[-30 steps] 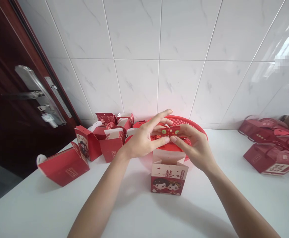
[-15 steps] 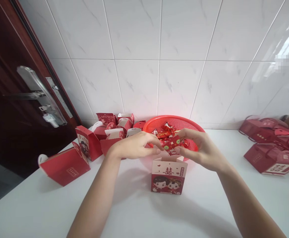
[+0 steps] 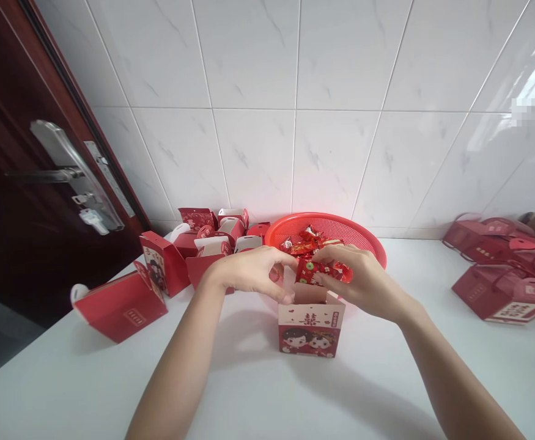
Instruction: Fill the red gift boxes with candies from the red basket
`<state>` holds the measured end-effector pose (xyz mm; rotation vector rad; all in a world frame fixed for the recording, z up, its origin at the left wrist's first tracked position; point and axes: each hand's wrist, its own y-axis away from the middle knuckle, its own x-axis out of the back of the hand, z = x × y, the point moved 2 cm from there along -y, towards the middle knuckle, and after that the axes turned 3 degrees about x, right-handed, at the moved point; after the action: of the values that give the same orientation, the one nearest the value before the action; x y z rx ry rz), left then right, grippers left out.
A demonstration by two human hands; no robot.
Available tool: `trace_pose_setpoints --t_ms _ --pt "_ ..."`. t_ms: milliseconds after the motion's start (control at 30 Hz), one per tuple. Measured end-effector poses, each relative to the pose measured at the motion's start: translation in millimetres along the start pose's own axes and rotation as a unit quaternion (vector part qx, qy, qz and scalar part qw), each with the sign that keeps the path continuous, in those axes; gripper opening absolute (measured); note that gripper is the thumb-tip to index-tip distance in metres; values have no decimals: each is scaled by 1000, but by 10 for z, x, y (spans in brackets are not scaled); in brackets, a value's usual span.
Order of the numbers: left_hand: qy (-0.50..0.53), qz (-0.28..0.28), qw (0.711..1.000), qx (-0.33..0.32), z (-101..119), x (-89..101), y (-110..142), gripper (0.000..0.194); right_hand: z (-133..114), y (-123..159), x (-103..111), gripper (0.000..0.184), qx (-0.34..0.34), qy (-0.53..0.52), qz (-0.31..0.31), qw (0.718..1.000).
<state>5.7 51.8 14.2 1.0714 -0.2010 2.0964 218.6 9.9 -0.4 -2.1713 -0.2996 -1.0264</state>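
Note:
An open-topped red and pink gift box [image 3: 310, 333] with a cartoon couple on its front stands upright on the white table. Above its opening, my right hand [image 3: 356, 275] pinches a red candy packet [image 3: 310, 272] printed with flowers between thumb and fingers. My left hand [image 3: 260, 272] is at the box's back left, thumb and fingers apart, the thumb tip by the box's top left corner. Whether it touches the box I cannot tell. Right behind both hands sits a red mesh basket [image 3: 372, 238] holding shiny red-wrapped candies [image 3: 301, 247].
Several red gift boxes [image 3: 120, 305] stand on the left of the table [image 3: 249, 397], some with raised handles. More folded red boxes [image 3: 501, 293] are piled at the right. A tiled wall [image 3: 253, 165] rises behind, and a dark door [image 3: 1, 183] with keys is at the left.
The candy packet in my right hand has turned and shifted slightly. My left hand's fingers have spread apart, its thumb lowering toward the box's corner.

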Motion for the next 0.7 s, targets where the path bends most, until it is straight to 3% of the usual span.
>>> trace_pose_setpoints --t_ms 400,700 --pt "-5 10 999 43 -58 -4 1 66 -35 -2 -118 7 28 40 -16 999" --pt "0 -8 998 58 9 9 29 58 -8 13 8 4 25 45 19 998"
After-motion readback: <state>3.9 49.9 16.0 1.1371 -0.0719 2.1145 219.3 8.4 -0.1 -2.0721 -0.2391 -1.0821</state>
